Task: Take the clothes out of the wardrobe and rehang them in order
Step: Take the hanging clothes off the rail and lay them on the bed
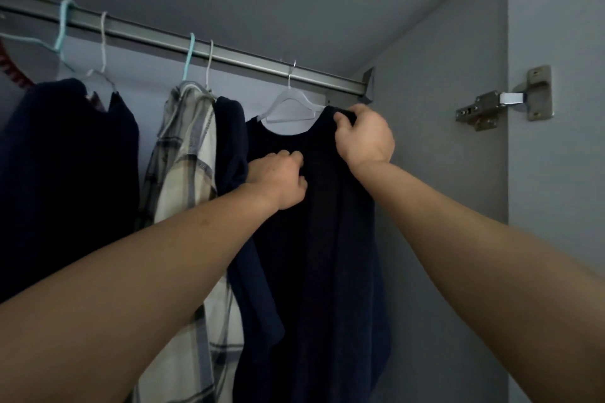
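Both hands, left hand point(278, 180) and right hand point(365, 134), pinch the dark shirt point(314, 239).

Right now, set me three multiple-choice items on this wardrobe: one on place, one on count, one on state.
1. Where does the right hand grip the dark navy top?
A. the hem
B. the shoulder by the hanger's end
C. a sleeve cuff

2. How many hanger hooks show on the metal rail?
A. three
B. five
C. eight

3. How does the white hanger stand?
A. hooked on the rail
B. lying on the floor
C. held clear of the rail

Answers:
1 B, fingers curl over the shoulder fabric.
2 B, two teal, three pale.
3 A, its hook sits over the rail.
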